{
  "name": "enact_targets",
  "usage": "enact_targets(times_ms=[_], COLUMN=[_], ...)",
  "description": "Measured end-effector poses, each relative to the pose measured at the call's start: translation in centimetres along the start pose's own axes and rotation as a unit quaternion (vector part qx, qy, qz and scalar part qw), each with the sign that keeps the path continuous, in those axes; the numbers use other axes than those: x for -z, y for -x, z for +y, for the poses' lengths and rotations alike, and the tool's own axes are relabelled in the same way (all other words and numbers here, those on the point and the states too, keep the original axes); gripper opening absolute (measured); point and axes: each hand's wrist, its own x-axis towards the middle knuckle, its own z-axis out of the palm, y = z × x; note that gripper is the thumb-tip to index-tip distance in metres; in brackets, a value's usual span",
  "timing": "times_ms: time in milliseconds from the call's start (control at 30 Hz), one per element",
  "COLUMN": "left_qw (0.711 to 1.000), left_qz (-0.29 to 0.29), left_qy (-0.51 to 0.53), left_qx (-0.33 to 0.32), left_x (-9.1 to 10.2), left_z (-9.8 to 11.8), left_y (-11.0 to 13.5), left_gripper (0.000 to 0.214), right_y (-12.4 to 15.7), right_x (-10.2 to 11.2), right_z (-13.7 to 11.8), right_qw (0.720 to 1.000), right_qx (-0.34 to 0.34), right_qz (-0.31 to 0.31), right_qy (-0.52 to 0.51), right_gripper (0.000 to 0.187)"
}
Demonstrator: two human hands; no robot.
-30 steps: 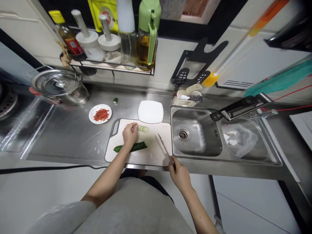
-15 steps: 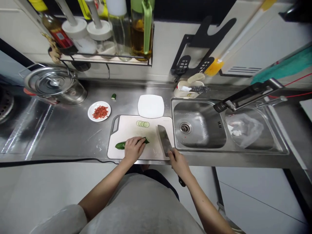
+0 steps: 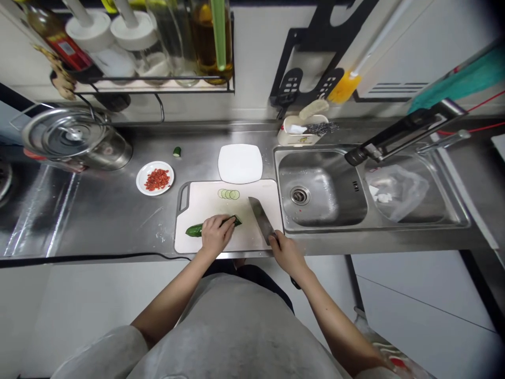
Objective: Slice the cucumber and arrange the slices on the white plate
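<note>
My left hand (image 3: 216, 234) is closed over a dark green cucumber (image 3: 193, 230) that lies along the cutting board (image 3: 197, 202). The cucumber's cut end sticks out to the right of my fingers. In my right hand (image 3: 289, 256) is a kitchen knife (image 3: 262, 220) with a broad blade, gripped by its black handle. The blade is over the right part of the board, apart from the cucumber. A faint greenish round patch shows on it; I cannot tell whether it is a slice or a reflection. Several thin cucumber slices (image 3: 229, 194) overlap in a row near the board's far side.
A white square plate (image 3: 240, 163) sits behind the board. To the left are a plate (image 3: 140, 180) of small red pieces, a cucumber end (image 3: 177, 151) and a lidded steel pot (image 3: 112, 150). On the right is a double sink (image 3: 323, 184) with a faucet (image 3: 398, 137).
The knife has shifted slightly left, closer to the cucumber's cut end. My left hand keeps its hold on the cucumber. The camera view has also shifted a little.
</note>
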Motion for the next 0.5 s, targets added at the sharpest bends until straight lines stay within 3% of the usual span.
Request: enact_targets(times_ms=[500], left_qw=[0.999], left_qz=[-0.036], left_qy=[-0.008], left_qx=[-0.017], left_x=[-0.3], left_z=[-0.4], left_y=[-0.6], left_gripper=[0.025], right_y=[-0.1], right_x=[0.5], right_z=[-1.3], right_qw=[0.995], right_qx=[0.013], right_qz=[-0.056], right_qy=[0.079], right_gripper=[0.028])
